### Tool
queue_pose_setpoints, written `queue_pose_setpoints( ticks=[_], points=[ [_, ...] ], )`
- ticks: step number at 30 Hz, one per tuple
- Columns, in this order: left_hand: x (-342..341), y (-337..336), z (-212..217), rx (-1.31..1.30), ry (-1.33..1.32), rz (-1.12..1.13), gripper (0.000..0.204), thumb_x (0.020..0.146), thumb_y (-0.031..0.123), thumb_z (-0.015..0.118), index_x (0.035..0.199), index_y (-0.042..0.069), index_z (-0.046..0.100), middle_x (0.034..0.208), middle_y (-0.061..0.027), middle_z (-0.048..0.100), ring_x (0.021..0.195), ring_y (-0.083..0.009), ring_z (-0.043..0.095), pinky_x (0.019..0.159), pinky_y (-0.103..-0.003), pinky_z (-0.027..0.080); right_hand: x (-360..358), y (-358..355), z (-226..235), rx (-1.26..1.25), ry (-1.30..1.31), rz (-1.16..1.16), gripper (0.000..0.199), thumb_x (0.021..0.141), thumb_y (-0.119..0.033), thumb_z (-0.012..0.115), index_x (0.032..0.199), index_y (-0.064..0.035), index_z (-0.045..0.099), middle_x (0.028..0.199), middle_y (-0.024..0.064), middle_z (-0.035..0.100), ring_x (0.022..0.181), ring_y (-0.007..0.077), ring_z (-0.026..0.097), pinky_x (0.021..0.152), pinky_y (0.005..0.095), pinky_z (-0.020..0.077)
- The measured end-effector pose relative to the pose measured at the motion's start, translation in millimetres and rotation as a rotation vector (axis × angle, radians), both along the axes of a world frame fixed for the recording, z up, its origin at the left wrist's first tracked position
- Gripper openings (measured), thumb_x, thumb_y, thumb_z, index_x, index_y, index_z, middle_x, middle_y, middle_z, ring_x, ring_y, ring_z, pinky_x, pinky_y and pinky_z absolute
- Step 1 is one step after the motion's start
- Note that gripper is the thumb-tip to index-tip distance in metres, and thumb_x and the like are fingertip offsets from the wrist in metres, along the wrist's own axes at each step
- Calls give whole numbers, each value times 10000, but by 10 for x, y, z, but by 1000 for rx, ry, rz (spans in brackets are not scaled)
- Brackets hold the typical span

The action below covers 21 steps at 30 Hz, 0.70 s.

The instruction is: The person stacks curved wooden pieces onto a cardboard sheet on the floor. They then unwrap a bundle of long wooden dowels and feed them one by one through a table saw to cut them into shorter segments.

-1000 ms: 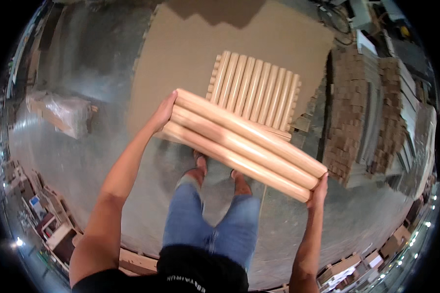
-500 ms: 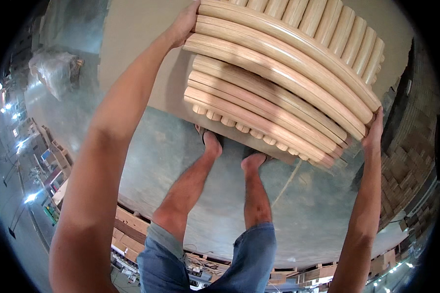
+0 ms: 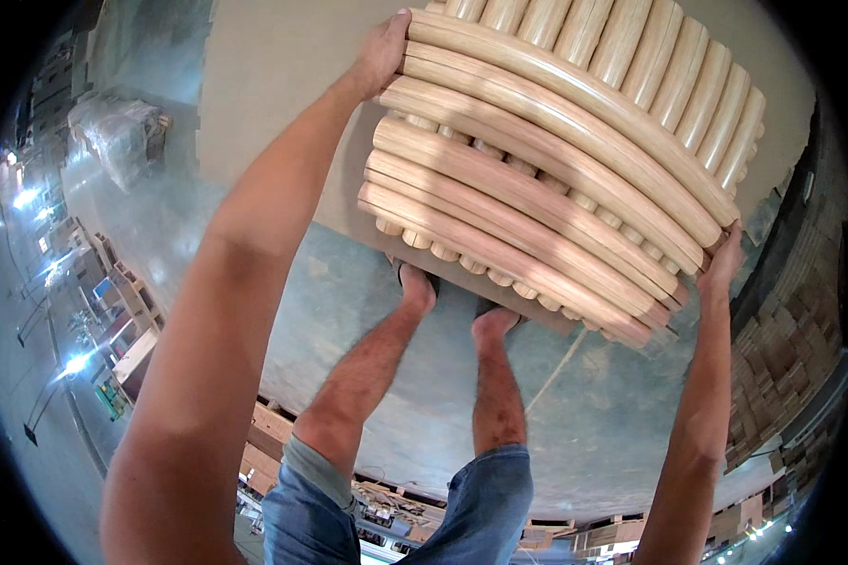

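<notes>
Three long, smooth, pale wooden poles [image 3: 556, 89] lie side by side across a stack of similar poles, bowed by the lens. At their left ends my left hand [image 3: 386, 52] is closed, its fingertips partly hidden behind the wood. My right hand [image 3: 723, 259] grips the right ends of the same poles. Nearer to me lies another row of three poles [image 3: 509, 221], apart from the held ones. Through the gap between the two rows, crosswise poles [image 3: 521, 167] of the layer below show. Further crosswise poles [image 3: 622, 52] extend beyond the held row.
A brown cardboard sheet [image 3: 273, 66] lies under the stack on the grey floor [image 3: 424, 395]. My feet stand close to its near edge. Stacks of brown pieces [image 3: 791, 282] line the right side. A plastic-wrapped load [image 3: 118, 132] stands at the far left.
The gap between the held poles and the nearer row has widened, exposing crosswise poles beneath. Both hands stay on the pole ends. The whole view has shifted slightly.
</notes>
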State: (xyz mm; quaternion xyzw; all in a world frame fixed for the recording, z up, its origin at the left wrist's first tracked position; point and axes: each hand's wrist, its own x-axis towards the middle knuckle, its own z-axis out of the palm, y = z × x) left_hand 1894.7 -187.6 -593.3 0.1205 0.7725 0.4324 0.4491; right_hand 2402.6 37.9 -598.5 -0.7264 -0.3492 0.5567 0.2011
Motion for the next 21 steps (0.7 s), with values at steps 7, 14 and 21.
queue_pose_setpoints(
  ticks=[7, 14, 21],
  points=[
    [-100, -137, -25, 45, 70, -54, 586, 1061, 447, 289, 1321, -28, 512, 1260, -169, 597, 1139, -251, 591, 997, -410, 480, -77, 6, 154, 184, -78, 164, 528, 1063, -372, 391, 1452, -18, 442, 1442, 136, 489, 1297, 247, 492, 1096, 392, 368],
    [52, -295, 8, 138, -115, -64, 576, 1073, 437, 290, 1334, -27, 509, 1283, -155, 600, 1153, -245, 589, 1021, -395, 473, 91, -6, 101, 210, 13, 285, 499, 1088, -315, 322, 1506, -50, 389, 1503, 143, 415, 1344, 254, 445, 1128, 386, 328],
    [131, -356, 115, 40, -57, -148, 704, 1049, 561, 230, 1497, 29, 342, 1400, -123, 528, 1226, -245, 553, 1025, -384, 463, 129, -175, 194, 217, 43, 215, 526, 1089, -353, 286, 1528, -70, 349, 1469, 144, 462, 1322, 249, 460, 1117, 391, 338]
  ],
)
